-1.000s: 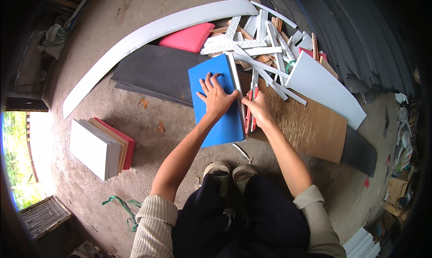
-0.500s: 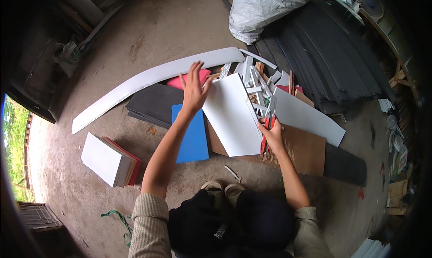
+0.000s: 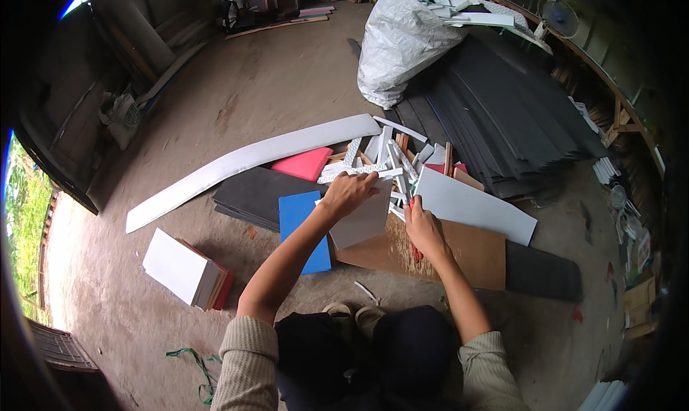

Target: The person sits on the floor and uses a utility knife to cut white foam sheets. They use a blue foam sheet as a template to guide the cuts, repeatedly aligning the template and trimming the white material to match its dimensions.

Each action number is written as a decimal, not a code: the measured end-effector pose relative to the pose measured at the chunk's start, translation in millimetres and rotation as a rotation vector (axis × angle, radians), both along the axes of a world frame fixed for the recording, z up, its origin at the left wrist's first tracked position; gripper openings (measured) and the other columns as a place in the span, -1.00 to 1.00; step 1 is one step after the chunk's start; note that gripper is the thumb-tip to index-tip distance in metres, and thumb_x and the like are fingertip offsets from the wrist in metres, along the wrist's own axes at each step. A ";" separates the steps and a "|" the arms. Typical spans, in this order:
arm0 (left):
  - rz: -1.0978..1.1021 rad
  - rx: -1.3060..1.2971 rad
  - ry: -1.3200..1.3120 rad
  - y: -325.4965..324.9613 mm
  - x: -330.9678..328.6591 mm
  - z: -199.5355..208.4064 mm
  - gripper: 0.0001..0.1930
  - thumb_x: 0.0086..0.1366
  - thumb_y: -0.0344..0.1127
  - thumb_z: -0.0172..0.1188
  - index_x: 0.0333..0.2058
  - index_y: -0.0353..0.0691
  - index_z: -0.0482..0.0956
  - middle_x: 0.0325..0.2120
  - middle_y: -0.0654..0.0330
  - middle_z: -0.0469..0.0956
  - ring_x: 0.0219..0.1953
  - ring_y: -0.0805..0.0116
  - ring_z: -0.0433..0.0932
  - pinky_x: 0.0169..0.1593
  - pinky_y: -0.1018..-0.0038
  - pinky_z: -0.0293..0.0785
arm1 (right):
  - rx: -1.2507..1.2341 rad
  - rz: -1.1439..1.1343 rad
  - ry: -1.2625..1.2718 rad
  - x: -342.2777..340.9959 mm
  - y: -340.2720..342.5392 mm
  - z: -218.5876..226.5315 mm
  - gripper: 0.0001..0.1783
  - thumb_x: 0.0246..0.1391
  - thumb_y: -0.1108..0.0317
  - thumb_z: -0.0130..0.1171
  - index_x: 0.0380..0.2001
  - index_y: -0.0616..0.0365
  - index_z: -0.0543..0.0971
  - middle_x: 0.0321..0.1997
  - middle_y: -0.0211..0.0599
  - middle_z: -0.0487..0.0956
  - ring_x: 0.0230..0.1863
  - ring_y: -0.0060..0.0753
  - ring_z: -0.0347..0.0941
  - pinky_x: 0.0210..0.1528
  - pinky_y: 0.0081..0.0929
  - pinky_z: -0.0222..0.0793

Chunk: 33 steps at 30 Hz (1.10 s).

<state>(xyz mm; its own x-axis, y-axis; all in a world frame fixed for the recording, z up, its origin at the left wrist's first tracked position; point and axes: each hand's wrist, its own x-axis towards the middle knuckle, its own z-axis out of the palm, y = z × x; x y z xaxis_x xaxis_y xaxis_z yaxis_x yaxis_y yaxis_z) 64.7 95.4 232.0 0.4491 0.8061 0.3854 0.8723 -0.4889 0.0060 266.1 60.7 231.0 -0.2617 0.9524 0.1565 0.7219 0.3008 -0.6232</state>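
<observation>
My left hand [image 3: 350, 194] is closed over the upper edge of a stiff white sheet [image 3: 359, 223], which stands tilted and looks greyish in shade. My right hand [image 3: 425, 228] is wrapped round a red-handled hand tool [image 3: 416, 253]; its head is mostly hidden by the fingers. This hand is above a worn brown board [image 3: 470, 253], just right of the sheet. Beyond both hands lies a heap of white and brown offcuts [image 3: 405, 153]. A blue sheet [image 3: 305, 228] is under my left forearm, beside black sheets [image 3: 251, 196] and a pink piece [image 3: 303, 164].
A long white strip [image 3: 251, 156] curves behind the heap. To the right lie a white panel [image 3: 477, 206] and stacked black sheets [image 3: 502, 117]. A full white sack [image 3: 402, 49] stands behind. At left rests a stack of boards [image 3: 183, 267]. Another person [image 3: 240, 1] is far back.
My left hand, open and raised before, has come down and grasped the white sheet's edge. The sheet has tilted. My right hand has turned with the tool, and the head view has tipped up.
</observation>
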 end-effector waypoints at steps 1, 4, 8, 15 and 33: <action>-0.020 -0.031 -0.011 1.6 7.2 -4.0 -0.70 0.15 -0.12 0.03 -0.23 -0.16 0.31 -0.53 0.11 0.51 -0.48 0.15 0.53 -0.47 0.31 0.43 | -0.005 -0.006 -0.042 1.8 0.9 2.4 -0.75 0.15 0.27 -0.21 -0.26 0.27 0.21 -0.58 0.26 0.43 -0.47 0.25 0.40 -0.51 0.00 0.25; -0.038 -0.074 -0.045 8.7 19.2 -17.8 -0.66 0.13 -0.18 0.06 -0.14 -0.16 0.32 -0.46 0.07 0.50 -0.45 0.14 0.53 -0.49 0.32 0.48 | 0.077 -0.005 -0.110 3.0 3.8 10.7 -0.76 0.14 0.27 -0.21 -0.27 0.26 0.25 -0.65 0.20 0.43 -0.53 0.25 0.40 -0.56 0.01 0.26; -0.047 0.028 -0.043 10.7 37.0 -20.6 -0.68 0.16 -0.18 0.02 -0.13 -0.16 0.32 -0.43 0.15 0.49 -0.40 0.21 0.53 -0.47 0.35 0.47 | 0.078 -0.060 -0.129 8.5 7.8 0.0 -0.73 0.11 0.21 -0.17 -0.29 0.21 0.31 -0.68 0.09 0.45 -0.58 0.13 0.43 -0.56 -0.07 0.32; 0.006 -0.031 -0.036 21.8 49.8 -26.1 -0.70 0.18 -0.18 -0.02 -0.17 -0.21 0.35 -0.46 0.13 0.51 -0.38 0.21 0.51 -0.38 0.33 0.45 | 0.057 -0.106 -0.164 2.8 13.7 -7.1 -0.74 0.11 0.23 -0.18 -0.33 0.23 0.34 -0.69 0.08 0.45 -0.59 0.13 0.43 -0.56 -0.08 0.32; 0.066 -0.035 -0.131 21.2 49.8 -29.8 -0.76 0.16 -0.22 0.00 -0.22 -0.17 0.35 -0.51 0.13 0.50 -0.37 0.22 0.50 -0.35 0.32 0.42 | -0.095 -0.051 -0.087 -7.9 12.1 3.1 -0.75 0.07 0.39 -0.15 -0.25 0.37 0.28 -0.54 0.28 0.43 -0.44 0.24 0.42 -0.46 -0.06 0.35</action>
